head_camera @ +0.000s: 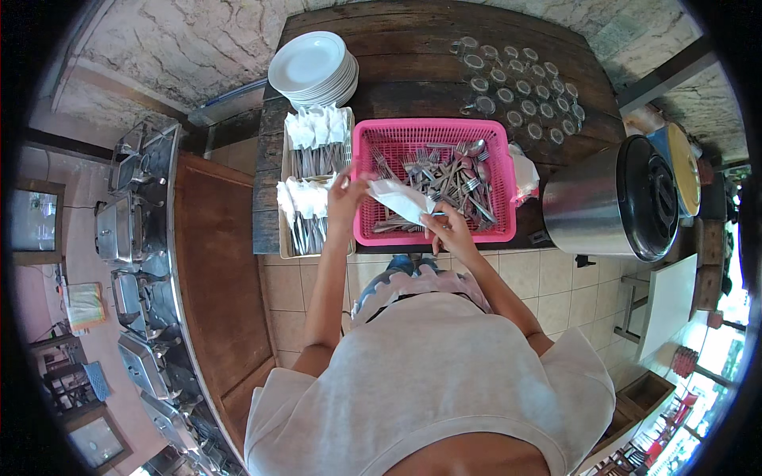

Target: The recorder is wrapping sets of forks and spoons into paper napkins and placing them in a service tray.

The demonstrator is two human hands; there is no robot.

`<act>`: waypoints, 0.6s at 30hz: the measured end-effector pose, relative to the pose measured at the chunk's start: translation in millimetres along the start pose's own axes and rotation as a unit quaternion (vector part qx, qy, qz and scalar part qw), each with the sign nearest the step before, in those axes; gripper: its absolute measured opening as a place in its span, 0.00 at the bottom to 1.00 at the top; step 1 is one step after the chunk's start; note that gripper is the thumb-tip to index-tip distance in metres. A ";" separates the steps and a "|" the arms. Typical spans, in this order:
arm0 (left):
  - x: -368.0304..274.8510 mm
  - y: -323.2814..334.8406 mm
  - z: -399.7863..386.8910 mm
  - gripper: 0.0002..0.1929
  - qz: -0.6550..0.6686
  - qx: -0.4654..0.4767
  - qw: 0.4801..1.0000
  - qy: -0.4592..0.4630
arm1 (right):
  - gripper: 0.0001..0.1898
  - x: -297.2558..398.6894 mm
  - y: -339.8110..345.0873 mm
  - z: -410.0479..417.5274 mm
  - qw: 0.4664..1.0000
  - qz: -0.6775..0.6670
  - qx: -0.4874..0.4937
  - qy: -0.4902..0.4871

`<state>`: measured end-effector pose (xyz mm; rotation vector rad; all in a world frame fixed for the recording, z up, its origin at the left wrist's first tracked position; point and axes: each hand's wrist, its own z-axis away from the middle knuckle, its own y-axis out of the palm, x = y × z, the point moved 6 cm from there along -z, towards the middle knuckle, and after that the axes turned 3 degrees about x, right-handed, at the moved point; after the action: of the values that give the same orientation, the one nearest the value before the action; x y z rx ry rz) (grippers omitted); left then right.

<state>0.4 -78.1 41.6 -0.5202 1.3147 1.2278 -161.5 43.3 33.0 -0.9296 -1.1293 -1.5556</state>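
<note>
In my right hand (447,227) is a white paper napkin (400,197), pinched at its lower right end. A bit of metal cutlery shows beside those fingers. My left hand (347,199) is at the napkin's other end, over the left rim of a pink plastic basket (434,123); its fingers are blurred, and whether they grip the paper I cannot tell. Loose forks and spoons (455,172) lie heaped in the basket. Left of it, a light tray (318,254) holds cutlery with white napkins (315,128) wrapped around one end, in two groups.
On the dark wooden table (411,59) are a stack of white plates (312,65), several glass mugs (524,88) and, at the right, a large steel pot (586,199) with a black lid. Chafing dishes (122,229) line a counter to the left.
</note>
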 end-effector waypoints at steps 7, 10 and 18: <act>69.0 30.0 12.9 0.20 0.144 0.021 0.957 -0.250 | 0.13 -1.8 -1.0 -9.2 0.999 -0.012 -0.050 -0.016; 60.7 50.5 15.0 0.19 0.088 0.036 0.995 -0.036 | 0.15 2.3 6.0 -11.9 0.998 -0.005 -0.038 -0.041; 40.2 51.8 12.9 0.14 0.123 0.003 0.992 -0.011 | 0.15 -8.4 8.7 -11.3 0.998 0.040 -0.038 -0.008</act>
<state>-47.5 -34.2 25.7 -0.3462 1.3922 1.4274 -151.5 33.8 23.9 -1.0283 -1.0372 -1.5372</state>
